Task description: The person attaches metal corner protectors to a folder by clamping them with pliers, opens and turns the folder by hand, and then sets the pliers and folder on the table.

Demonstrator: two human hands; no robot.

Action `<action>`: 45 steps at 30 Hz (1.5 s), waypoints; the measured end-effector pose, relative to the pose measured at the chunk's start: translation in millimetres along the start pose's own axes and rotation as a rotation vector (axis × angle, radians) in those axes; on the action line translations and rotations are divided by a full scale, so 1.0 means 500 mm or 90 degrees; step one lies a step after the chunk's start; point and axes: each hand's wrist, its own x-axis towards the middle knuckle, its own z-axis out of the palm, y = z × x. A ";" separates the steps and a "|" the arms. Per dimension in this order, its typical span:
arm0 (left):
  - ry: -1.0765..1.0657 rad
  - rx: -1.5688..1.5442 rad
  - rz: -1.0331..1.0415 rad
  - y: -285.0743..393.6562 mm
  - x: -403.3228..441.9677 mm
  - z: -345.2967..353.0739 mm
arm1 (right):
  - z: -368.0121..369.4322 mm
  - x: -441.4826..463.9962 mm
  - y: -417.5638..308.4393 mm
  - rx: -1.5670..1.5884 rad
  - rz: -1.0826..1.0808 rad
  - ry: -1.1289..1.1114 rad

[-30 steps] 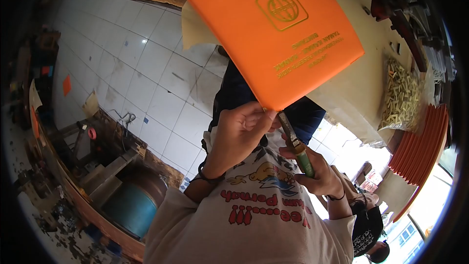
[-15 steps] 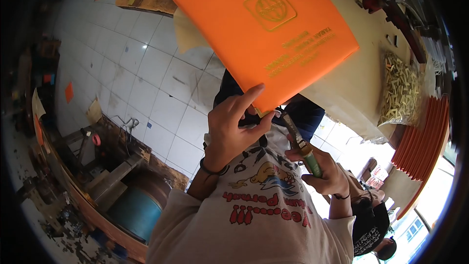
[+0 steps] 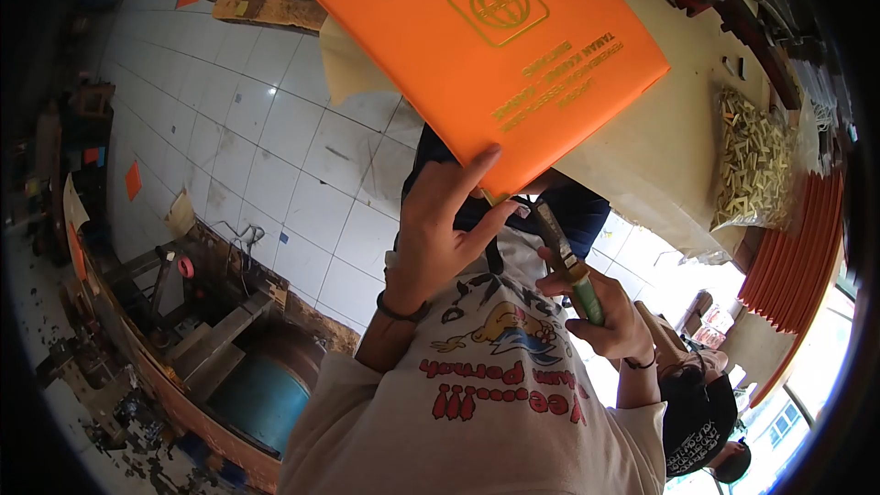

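An orange folder [image 3: 550, 46] with gold printing rests on the work table, one corner jutting over the edge toward me. My left hand [image 3: 440, 225] pinches that corner between thumb and index finger, where a small gold metal piece [image 3: 495, 195] shows. In my right hand [image 3: 612, 316] is a pair of pliers [image 3: 570, 266] with a green handle. The dark metal jaws point at the corner, close beside my left thumb. Whether the jaws touch the corner I cannot tell.
A clear plastic bag of small gold metal pieces [image 3: 756, 160] lies on the table [image 3: 642, 165] at right. Beyond it stands a stack of orange folders [image 3: 796, 252]. Another person [image 3: 701, 412] is at lower right. Machinery with a teal drum [image 3: 261, 399] stands at left.
The folder has shifted slightly up in the view, its corner still held by my left hand. The pliers have moved slightly with my right hand.
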 end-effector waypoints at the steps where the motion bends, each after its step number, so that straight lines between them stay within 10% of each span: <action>1: -0.016 -0.015 -0.002 -0.003 0.001 -0.009 | 0.000 0.000 0.002 0.009 0.008 0.004; 10: -0.177 0.303 0.289 0.004 0.119 -0.096 | 0.042 -0.008 0.028 0.292 -0.001 0.148; 19: -0.032 0.269 0.502 0.002 0.168 0.020 | 0.032 0.043 0.070 -0.092 -0.243 0.461; 32: 0.006 0.263 0.503 0.002 0.171 0.045 | 0.069 0.129 0.062 0.202 -0.393 0.429; 35: 0.008 0.254 0.499 0.001 0.170 0.046 | 0.037 0.139 0.045 -0.056 -0.346 0.394; 45: 0.007 0.246 0.485 -0.008 0.173 0.051 | 0.048 0.151 0.061 0.015 -0.401 0.438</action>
